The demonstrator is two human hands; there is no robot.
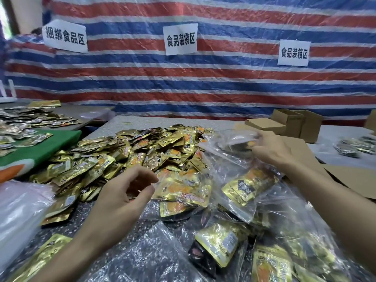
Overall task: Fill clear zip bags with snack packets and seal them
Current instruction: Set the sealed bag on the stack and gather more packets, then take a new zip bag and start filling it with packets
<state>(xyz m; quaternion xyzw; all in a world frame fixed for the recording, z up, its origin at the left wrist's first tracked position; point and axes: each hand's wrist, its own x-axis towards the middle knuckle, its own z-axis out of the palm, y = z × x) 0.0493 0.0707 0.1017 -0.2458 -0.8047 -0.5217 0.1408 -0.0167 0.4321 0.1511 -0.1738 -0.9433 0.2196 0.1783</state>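
You are clamping your right hand's [270, 148] fingers on a zip bag [239, 140] above the counter's [142, 121] right side, probably to seal it, while your left hand's [122, 196] fingers are hovering apart beside a filled bag [183, 192] mid-counter.

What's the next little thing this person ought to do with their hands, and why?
Probably bring the left hand to the clear bag that the right hand grips, since it hovers free and sealing needs both.
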